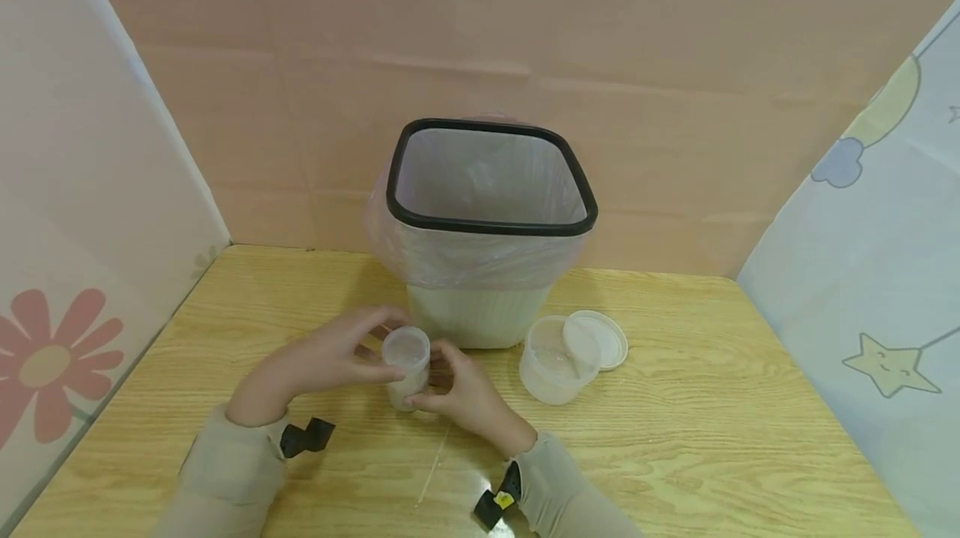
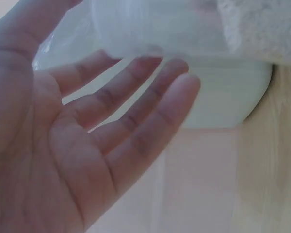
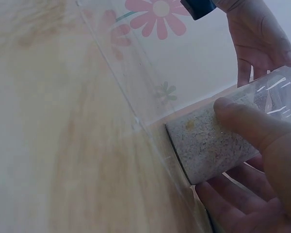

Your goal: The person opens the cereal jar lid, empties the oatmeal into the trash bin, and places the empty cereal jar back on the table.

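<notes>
A clear plastic jar (image 1: 407, 365) with a pale grainy filling stands before the bin in the head view. My right hand (image 1: 471, 395) grips its lower part; in the right wrist view the thumb (image 3: 240, 119) lies across the filled side and the fingers go beneath. Around the jar's upper end is my left hand (image 1: 333, 359), thumb in front and fingers behind. In the left wrist view, some left fingers (image 2: 145, 131) stand off the jar, while the foremost fingertips meet its edge. Whether a lid sits on the jar is hard to tell.
A bin (image 1: 480, 305) with a black rim and pink liner stands behind the hands. To the right are a round translucent tub (image 1: 551, 376) and a white lid (image 1: 611, 338) behind it. Printed walls border the wooden table (image 1: 697, 421).
</notes>
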### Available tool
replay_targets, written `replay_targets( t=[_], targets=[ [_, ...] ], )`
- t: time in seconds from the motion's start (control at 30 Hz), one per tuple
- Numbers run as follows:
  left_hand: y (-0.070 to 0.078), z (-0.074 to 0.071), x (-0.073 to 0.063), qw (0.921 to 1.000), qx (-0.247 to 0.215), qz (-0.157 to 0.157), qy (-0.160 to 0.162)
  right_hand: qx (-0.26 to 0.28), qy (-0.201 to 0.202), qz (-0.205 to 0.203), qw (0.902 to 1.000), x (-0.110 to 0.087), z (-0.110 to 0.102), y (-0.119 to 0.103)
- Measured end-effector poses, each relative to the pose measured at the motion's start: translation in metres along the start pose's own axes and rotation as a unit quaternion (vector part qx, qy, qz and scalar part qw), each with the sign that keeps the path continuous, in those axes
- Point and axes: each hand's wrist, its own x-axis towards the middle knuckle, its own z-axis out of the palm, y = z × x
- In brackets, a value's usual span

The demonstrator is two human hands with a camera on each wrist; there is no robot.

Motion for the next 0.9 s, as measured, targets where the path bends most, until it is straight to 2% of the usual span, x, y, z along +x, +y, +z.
replay_targets(
  t=[0.2,0.47,0.63,0.9],
  targets=[
    [0.0000,-0.0060,-0.0048,0.9990,0.044,-0.005,0.002,0.007,-0.001,0.013,0.9999,-0.0003,0.0000,-0.0003],
    [0.0004,-0.0012,0.0004,0.9994,0.033,-0.005,0.011,0.012,-0.010,0.012,0.9998,-0.0002,-0.0003,-0.0004],
    [-0.0024,0.0012,0.0020,0.9995,0.027,0.013,0.001,0.018,-0.005,0.012,0.9998,-0.0005,-0.0001,-0.0001],
    [-0.0016,-0.0072,-0.0059,0.9979,0.064,0.003,0.000,0.015,-0.002,0.007,0.9999,-0.0007,0.0000,0.0017]
  ],
)
